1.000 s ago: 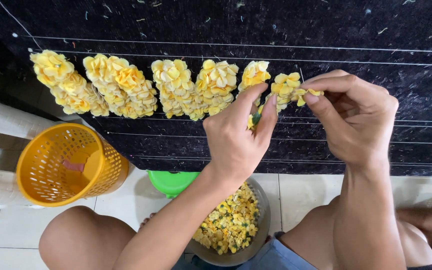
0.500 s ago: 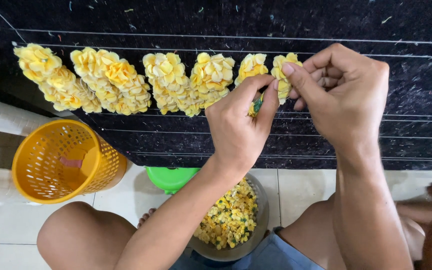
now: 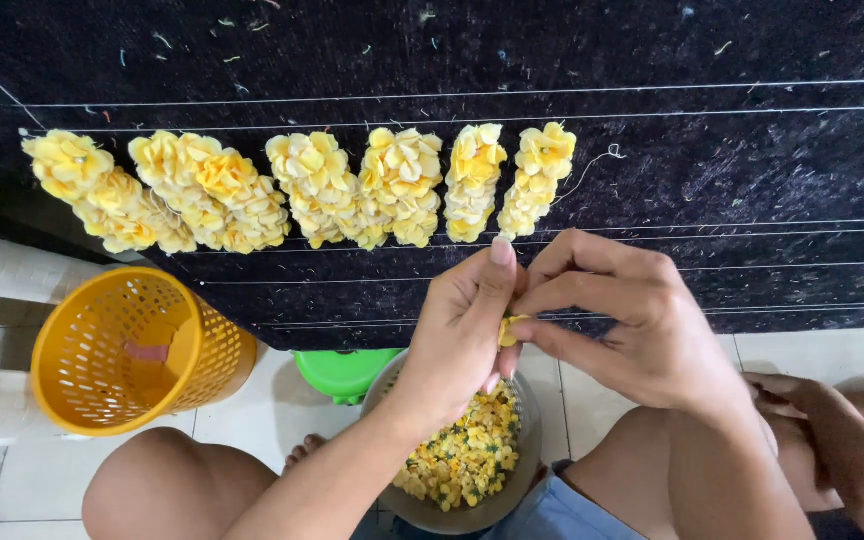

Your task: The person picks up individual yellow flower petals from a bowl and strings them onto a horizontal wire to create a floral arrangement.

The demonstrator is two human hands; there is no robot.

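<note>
Dark cloth's near edge lies behind both hands, left hand (image 3: 457, 335) and right hand (image 3: 632, 320), seemingly pinching one yellow flower (image 3: 508, 330).

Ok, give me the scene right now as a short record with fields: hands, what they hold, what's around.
left hand: pinches a small yellow flower
right hand: fingertips on the same flower
below hands: bowl of loose yellow flowers
dark cloth: row of flower bunches on white threads
left side: orange basket
beside bowl: green tub
</note>
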